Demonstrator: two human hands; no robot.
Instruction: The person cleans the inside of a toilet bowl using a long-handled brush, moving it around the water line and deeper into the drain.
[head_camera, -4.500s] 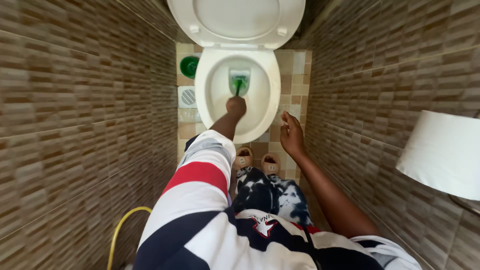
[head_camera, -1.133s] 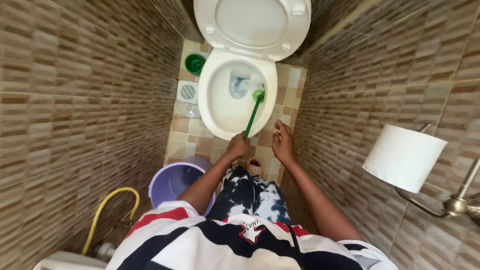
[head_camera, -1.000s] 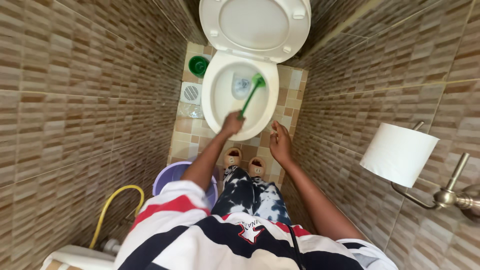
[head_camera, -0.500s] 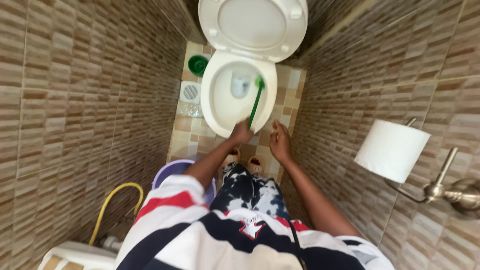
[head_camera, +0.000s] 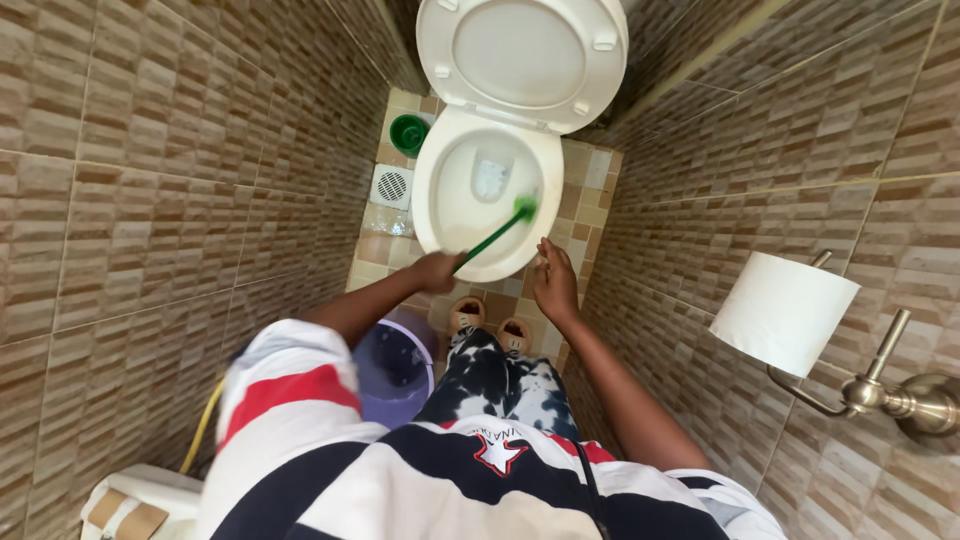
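A white toilet bowl (head_camera: 440, 215) stands ahead on the tiled floor with its lid (head_camera: 520, 55) raised. My left hand (head_camera: 437, 270) grips the handle of a green toilet brush (head_camera: 497, 230), whose head lies against the bowl's inner right side. My right hand (head_camera: 555, 285) hovers with fingers apart just right of the bowl's front rim, holding nothing. My feet in tan slippers (head_camera: 487, 322) stand right before the bowl.
A green brush holder (head_camera: 408, 133) and a white floor vent (head_camera: 392, 186) sit left of the bowl. A purple bucket (head_camera: 392, 368) stands by my left leg, a yellow hose (head_camera: 203, 428) behind it. A toilet paper roll (head_camera: 785, 312) hangs on the right wall. Tiled walls close in on both sides.
My left hand has swung left and back, tilting the brush so its head slid lower down the bowl's right side. The right hand stays near the rim.
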